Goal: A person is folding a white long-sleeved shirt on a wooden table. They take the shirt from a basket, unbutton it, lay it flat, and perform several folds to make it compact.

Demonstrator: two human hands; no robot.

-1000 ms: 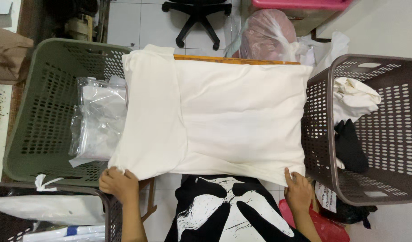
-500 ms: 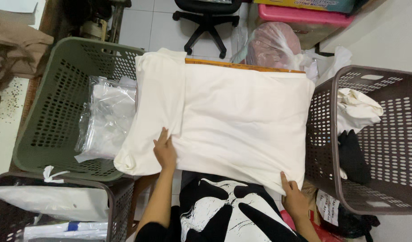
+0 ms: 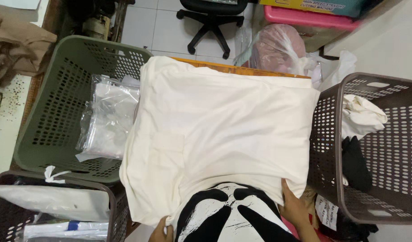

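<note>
Gripping the cream shirt point(image 3: 224, 134) — left hand point(image 3: 162, 232), right hand point(image 3: 292, 207) at its hem.

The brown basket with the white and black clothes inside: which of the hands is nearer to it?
Right. The right hand grips the cream garment at its near corner, just beside the brown basket. The left hand holds the opposite near corner, far across.

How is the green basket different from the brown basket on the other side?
The green basket sits left of the cream shirt and is olive green; the brown basket sits on the right and is dark brown. The green basket holds clear plastic bags; the brown basket holds loose cream and black cloth. Both are plastic with holes in their walls.
</note>
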